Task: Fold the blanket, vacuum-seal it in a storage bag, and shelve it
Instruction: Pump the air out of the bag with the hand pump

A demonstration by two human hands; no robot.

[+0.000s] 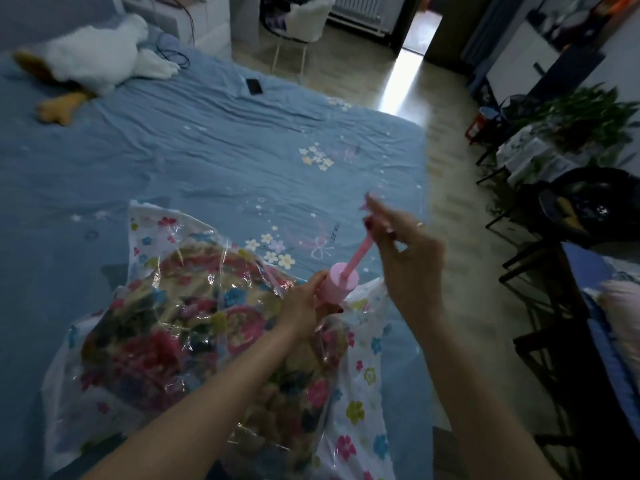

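A white stuffed toy lies far left on the blue bed, and a dark phone lies on the bed to its right. Near us, the flowery blanket sits inside the clear storage bag on the near part of the bed, and the left hand has its fingers wrapped round the pink pump that stands on the bag. To the right, the right hand is up above the pump, its fingers pinching the top of the pink pump rod, which is pulled far out.
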